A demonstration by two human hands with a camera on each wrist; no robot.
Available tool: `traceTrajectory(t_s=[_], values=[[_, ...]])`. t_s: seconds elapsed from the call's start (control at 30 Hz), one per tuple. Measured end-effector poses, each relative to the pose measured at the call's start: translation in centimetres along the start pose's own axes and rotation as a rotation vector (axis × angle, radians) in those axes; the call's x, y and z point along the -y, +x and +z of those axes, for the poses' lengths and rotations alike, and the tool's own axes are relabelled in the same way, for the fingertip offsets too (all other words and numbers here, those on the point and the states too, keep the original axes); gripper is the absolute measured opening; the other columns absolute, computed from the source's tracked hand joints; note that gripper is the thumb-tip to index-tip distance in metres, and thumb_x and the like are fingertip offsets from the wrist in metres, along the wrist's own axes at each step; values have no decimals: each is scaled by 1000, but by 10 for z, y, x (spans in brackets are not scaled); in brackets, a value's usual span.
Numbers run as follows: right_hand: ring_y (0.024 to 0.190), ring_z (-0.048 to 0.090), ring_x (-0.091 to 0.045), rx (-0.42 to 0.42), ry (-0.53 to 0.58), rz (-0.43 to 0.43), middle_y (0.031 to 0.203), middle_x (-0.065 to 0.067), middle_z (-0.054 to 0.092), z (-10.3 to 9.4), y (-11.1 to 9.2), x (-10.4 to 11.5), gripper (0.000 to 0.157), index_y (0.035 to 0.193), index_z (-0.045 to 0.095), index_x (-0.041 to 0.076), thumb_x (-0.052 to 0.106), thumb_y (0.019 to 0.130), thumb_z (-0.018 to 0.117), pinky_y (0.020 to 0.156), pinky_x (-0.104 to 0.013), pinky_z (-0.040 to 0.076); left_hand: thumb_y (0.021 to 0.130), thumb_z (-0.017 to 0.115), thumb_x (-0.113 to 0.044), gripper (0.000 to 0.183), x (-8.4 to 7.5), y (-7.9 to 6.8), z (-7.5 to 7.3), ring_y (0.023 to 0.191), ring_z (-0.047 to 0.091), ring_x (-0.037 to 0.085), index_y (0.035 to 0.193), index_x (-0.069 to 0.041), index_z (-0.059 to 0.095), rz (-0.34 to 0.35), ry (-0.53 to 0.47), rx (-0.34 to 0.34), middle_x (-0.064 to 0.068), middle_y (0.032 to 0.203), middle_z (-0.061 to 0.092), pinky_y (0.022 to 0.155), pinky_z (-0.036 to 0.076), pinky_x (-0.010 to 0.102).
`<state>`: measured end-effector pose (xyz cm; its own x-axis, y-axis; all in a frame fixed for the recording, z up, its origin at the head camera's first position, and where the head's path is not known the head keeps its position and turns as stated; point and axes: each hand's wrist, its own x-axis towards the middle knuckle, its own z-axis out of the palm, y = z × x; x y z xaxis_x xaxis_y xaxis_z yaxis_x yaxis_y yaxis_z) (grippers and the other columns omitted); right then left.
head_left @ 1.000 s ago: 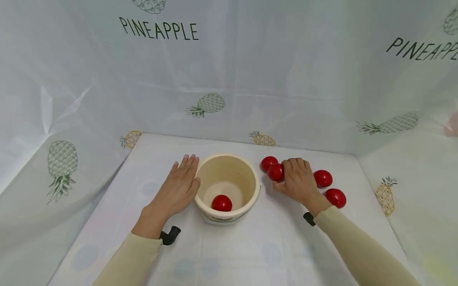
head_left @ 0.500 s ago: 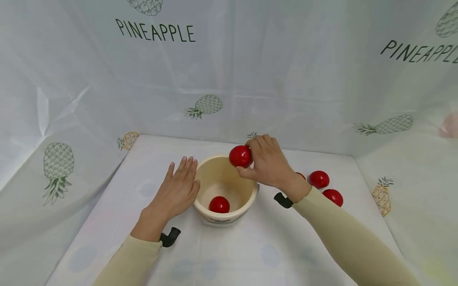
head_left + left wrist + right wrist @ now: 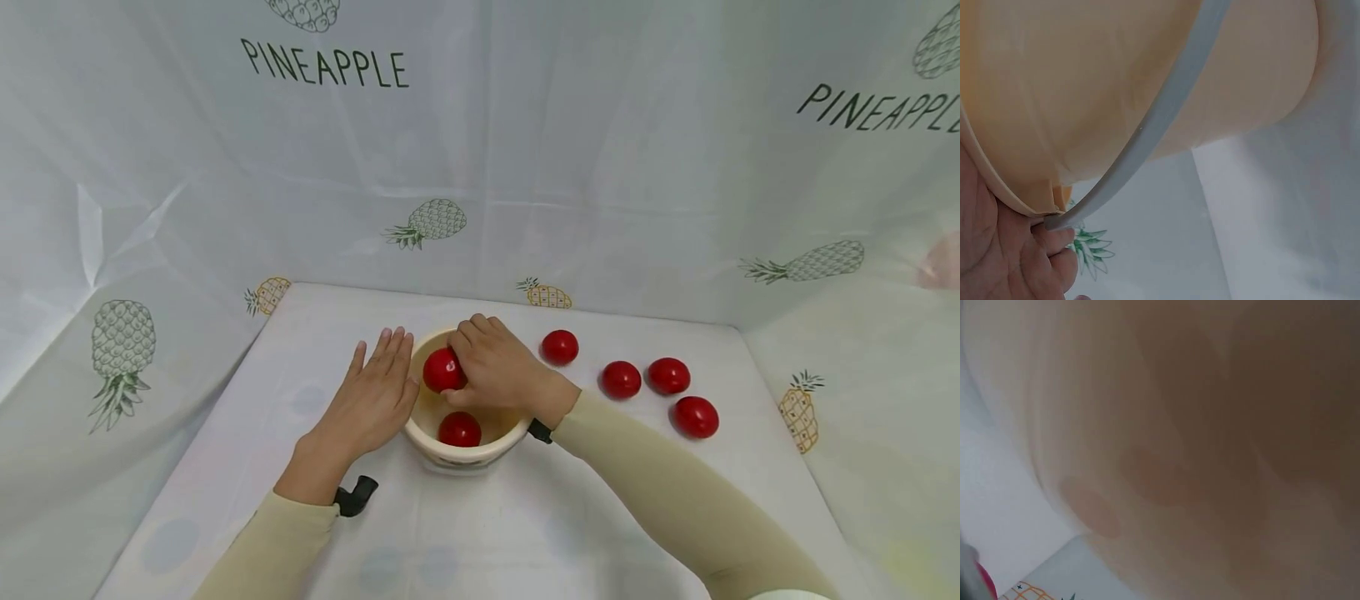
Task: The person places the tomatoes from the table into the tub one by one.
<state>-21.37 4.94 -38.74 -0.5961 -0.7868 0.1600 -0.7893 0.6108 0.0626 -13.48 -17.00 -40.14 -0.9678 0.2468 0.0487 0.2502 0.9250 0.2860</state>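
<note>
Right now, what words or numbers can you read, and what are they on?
"PINEAPPLE": on the white sheet, upper left.
"PINEAPPLE": same sheet, upper right, last letter cut by the picture's edge.
Dark marks on the cream bucket: too small to read.

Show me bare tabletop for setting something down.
Bare: near tabletop between the left sleeve and right sleeve; the strip between left grip and left table edge. Crowded: the bucket, with one red object inside, another in the right grip; right of it, four red objects.
</note>
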Motion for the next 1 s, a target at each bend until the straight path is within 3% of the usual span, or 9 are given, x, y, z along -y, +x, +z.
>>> traceTrajectory(t_s=[0.23,0.67,0.87,1.0], values=[[108,55,-20,51,-76,-31,116,-3,66,14,-3,5,62,122,63,10,64,91,61,94,-33,49,113,38,-39,70,-1,0,-1,165,7,37,167,1,18,8,7,12,19,175,16,132,3,61],[123,56,-23,123,-159,-54,127,-6,66,15,-2,7,66,128,65,9,66,96,58,111,-37,47,113,37,-38,70,0,1,-1,164,8,37,167,3,18,13,0,15,20,175,16,133,5,59],[120,57,-23,102,-133,-59,124,-6,67,15,-2,6,65,128,67,11,66,96,60,107,-37,47,114,35,-40,70,1,1,0,165,8,36,167,2,17,11,-10,14,19,176,15,133,5,58],[115,57,-24,22,-112,-39,124,-6,69,14,-3,4,57,128,68,9,57,98,62,99,-37,49,114,34,-42,70,1,1,1,165,7,35,167,1,17,12,-25,12,19,176,15,133,5,58]])
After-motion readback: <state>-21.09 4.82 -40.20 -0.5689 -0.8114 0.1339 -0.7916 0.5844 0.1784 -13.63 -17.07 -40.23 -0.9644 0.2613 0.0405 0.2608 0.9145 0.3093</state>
